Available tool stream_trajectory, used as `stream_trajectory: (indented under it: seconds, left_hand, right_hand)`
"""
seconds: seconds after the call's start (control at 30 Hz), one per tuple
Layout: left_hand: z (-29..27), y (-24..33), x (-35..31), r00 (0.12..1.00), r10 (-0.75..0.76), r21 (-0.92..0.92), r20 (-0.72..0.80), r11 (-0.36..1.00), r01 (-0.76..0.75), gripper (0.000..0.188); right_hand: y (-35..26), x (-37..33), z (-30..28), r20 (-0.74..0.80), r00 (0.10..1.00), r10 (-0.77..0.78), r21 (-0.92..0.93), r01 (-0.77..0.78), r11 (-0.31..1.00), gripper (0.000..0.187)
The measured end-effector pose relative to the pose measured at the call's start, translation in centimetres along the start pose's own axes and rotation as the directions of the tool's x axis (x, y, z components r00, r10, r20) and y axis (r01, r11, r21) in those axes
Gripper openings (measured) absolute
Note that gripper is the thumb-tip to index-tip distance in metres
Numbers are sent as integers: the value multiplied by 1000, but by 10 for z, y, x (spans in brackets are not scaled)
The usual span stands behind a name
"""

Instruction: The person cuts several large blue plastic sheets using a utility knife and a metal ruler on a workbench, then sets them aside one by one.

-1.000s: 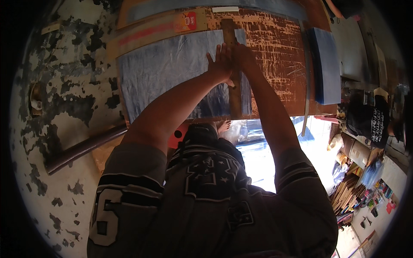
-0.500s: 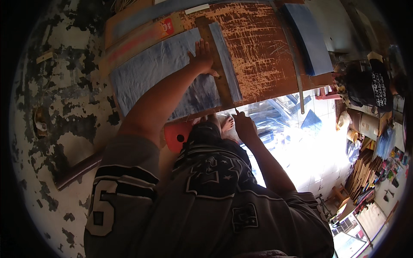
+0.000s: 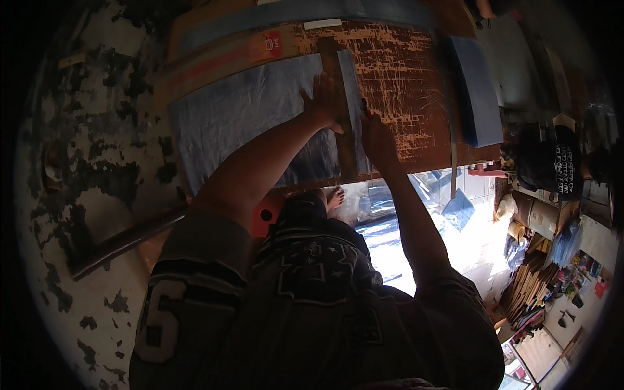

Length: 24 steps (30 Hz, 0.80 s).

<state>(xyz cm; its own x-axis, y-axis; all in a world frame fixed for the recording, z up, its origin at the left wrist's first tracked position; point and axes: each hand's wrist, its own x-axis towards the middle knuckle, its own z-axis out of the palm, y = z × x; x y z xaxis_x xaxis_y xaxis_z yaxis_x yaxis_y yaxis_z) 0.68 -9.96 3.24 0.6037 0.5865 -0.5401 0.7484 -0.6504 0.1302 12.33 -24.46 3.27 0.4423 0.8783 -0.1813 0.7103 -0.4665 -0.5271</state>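
A blue plastic-looking sheet [image 3: 240, 107] lies on a brown, heavily scored board [image 3: 409, 97]. Across its right part runs a long brown straightedge [image 3: 347, 140], with a narrow strip of the sheet [image 3: 350, 71] showing past it. My left hand [image 3: 320, 107] rests with spread fingers on the sheet and the straightedge. Just right of the straightedge, my right hand [image 3: 379, 142] is closed on a slim, dark cutter-like tool [image 3: 365, 107]. The tool's tip is too dark to make out, so I cannot tell whether it touches the sheet.
A thick stack of blue sheets [image 3: 476, 97] sits at the board's right end, beside a long thin metal strip [image 3: 454, 162] overhanging the edge. Cardboard [image 3: 218, 73] lies behind the sheet. A red stool [image 3: 260, 221] is below. A person in black [image 3: 552, 159] is at right.
My right hand has moved from below the board's near edge up and forward onto it with the tool. My left hand still presses on the sheet and straightedge. The view has shifted and darkened.
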Motion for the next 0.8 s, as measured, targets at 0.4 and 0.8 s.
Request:
stream_trajectory:
  seconds: [0.4, 0.8]
  left_hand:
    - [1, -3, -4, 999, 27, -15, -35, 1000, -28, 137]
    - [3, 0, 0, 1000, 8, 48, -27, 999, -6, 139]
  right_hand:
    - [-41, 193, 35, 112, 892, -439, -305, 451, 839, 22]
    - [-50, 152, 29, 230, 915, -332, -380, 399, 835, 20]
